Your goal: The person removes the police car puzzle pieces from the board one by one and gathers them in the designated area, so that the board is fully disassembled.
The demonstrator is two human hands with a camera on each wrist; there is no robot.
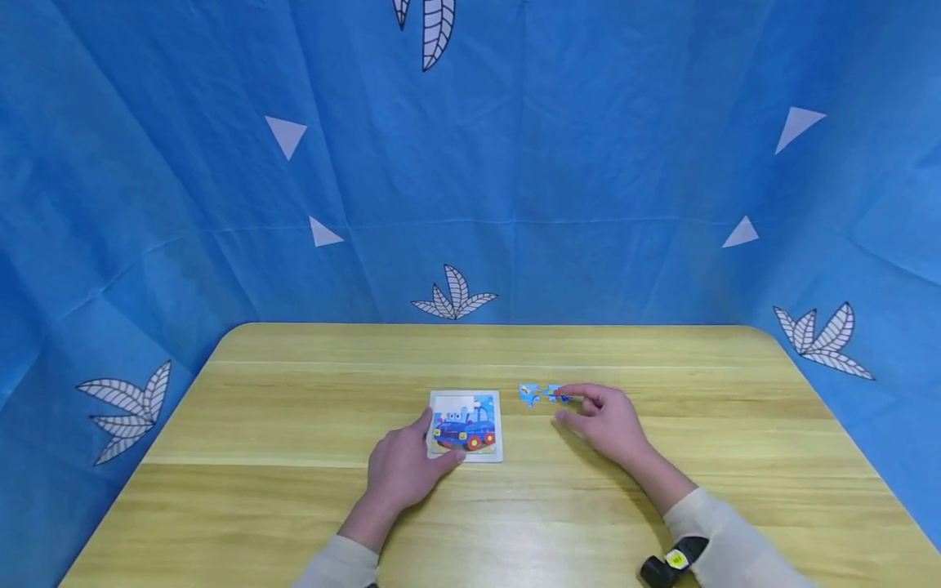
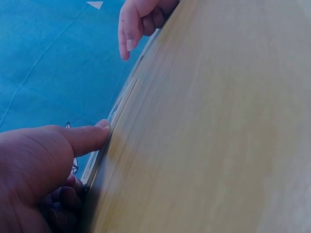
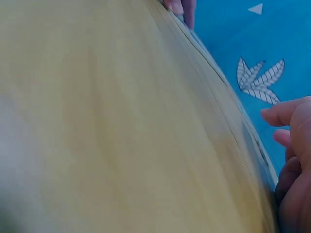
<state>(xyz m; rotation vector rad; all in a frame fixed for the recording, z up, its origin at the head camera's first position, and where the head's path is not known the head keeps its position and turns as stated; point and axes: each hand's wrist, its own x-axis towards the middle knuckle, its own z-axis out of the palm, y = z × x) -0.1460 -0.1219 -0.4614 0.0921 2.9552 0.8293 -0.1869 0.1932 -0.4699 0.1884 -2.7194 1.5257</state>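
Note:
In the head view a square jigsaw puzzle lies on the table in a white frame, its picture a blue car with eyes and red wheels. A pale patch shows at its upper left. My left hand grips the frame at its left side, the thumb on the lower edge. To the right of the frame lie loose blue puzzle pieces. My right hand is over the rightmost of them, index finger stretched across it and thumb apart, lower down. In the right wrist view the right hand's other fingers are bent.
The wooden table has rounded far corners. Behind it and at both sides hangs a blue cloth with white leaves and triangles. A black strap device sits at my right wrist.

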